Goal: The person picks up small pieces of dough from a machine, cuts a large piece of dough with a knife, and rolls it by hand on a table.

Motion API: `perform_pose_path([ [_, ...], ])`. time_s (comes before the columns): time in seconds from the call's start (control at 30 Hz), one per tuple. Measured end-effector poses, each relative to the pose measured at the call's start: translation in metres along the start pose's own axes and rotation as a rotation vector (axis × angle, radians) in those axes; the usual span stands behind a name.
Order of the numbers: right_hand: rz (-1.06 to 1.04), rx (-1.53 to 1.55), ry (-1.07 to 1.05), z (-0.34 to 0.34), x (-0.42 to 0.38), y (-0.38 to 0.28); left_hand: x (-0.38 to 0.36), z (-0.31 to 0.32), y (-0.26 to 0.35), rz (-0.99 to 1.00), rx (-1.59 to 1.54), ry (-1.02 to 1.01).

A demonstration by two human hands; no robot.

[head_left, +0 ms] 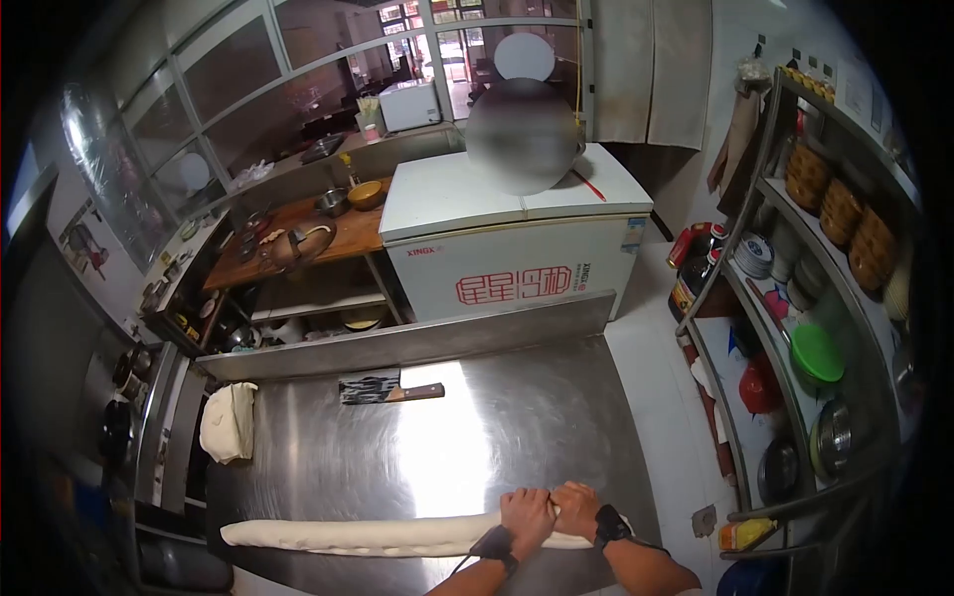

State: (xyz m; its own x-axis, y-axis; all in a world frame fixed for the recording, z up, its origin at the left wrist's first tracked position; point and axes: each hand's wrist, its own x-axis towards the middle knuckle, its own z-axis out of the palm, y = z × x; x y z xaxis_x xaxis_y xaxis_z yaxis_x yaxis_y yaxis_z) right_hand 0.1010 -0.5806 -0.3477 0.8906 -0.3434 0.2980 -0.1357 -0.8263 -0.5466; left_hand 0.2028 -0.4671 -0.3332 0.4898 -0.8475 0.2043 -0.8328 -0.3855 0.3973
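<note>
A long roll of pale dough (368, 536) lies across the near part of the steel table (556, 417). Towards its right end, my left hand (528, 514) and my right hand (575, 510) are side by side, both with fingers curled around the dough. Dark bands circle both wrists. A cleaver (373, 388) with a wooden handle rests flat near the table's far edge, its blade streaked with white. At the table's left edge sits a separate lump of dough (229, 423).
Behind the table's raised back edge (427, 343) stands a white chest freezer (427, 270). A wooden counter (234, 260) with pans and bowls is at the back left. Metal shelves (730, 397) holding bowls, bottles and containers line the right side.
</note>
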Motion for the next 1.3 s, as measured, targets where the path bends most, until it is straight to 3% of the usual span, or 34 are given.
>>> perform_pose_path([
  [0.07, 0.084, -0.013, -0.054, -0.001, 0.010, 0.006, 0.013, 0.000, -0.001, 0.030, 0.002, 0.095],
  [0.2, 0.089, -0.146, -0.116, -0.021, 0.011, -0.018, -0.002, -0.002, 0.009, -0.115, -0.024, 0.018],
  [0.27, 0.056, -0.204, -0.056, -0.011, -0.019, -0.028, -0.021, -0.013, 0.011, 0.083, 0.018, -0.062],
  [0.37, 0.017, -0.303, -0.191, -0.034, -0.079, -0.077, -0.075, -0.027, 0.031, 0.210, -0.050, -0.023],
  [0.43, 0.135, -0.260, -0.074, -0.012, -0.126, -0.098, -0.116, -0.023, 0.041, 0.166, -0.218, 0.143],
  [0.53, 0.127, -0.280, -0.038, 0.001, -0.139, -0.107, -0.151, -0.008, 0.053, 0.105, -0.246, 0.162],
  [0.6, 0.131, -0.268, -0.088, 0.001, -0.132, -0.094, -0.134, 0.017, 0.048, 0.067, -0.275, 0.190],
  [0.67, 0.151, -0.224, -0.195, -0.011, -0.113, -0.071, -0.100, 0.013, 0.047, 0.104, -0.105, 0.270],
  [0.73, 0.161, -0.183, -0.258, -0.019, -0.093, -0.046, -0.079, 0.015, 0.046, 0.084, -0.083, 0.222],
  [0.77, 0.042, -0.271, -0.128, -0.023, -0.081, -0.040, -0.066, 0.016, 0.046, 0.065, -0.062, 0.185],
  [0.8, 0.044, -0.272, -0.126, -0.028, -0.068, -0.033, -0.052, 0.017, 0.046, 0.068, -0.062, 0.185],
  [0.87, 0.336, -0.257, -0.558, -0.042, -0.041, -0.029, -0.031, 0.021, 0.044, 0.028, -0.197, 0.115],
  [1.0, 0.258, -0.233, -0.252, -0.030, -0.028, 0.001, 0.011, 0.013, 0.044, -0.026, -0.066, -0.048],
  [1.2, 0.230, -0.424, -0.083, -0.027, -0.060, -0.024, -0.022, -0.001, 0.047, 0.137, 0.058, 0.195],
  [1.27, 0.199, -0.570, -0.051, -0.025, -0.092, -0.057, -0.059, 0.001, 0.049, 0.215, -0.038, -0.060],
  [1.3, 0.188, -0.614, -0.031, -0.029, -0.106, -0.080, -0.079, -0.001, 0.052, 0.225, -0.036, -0.066],
])
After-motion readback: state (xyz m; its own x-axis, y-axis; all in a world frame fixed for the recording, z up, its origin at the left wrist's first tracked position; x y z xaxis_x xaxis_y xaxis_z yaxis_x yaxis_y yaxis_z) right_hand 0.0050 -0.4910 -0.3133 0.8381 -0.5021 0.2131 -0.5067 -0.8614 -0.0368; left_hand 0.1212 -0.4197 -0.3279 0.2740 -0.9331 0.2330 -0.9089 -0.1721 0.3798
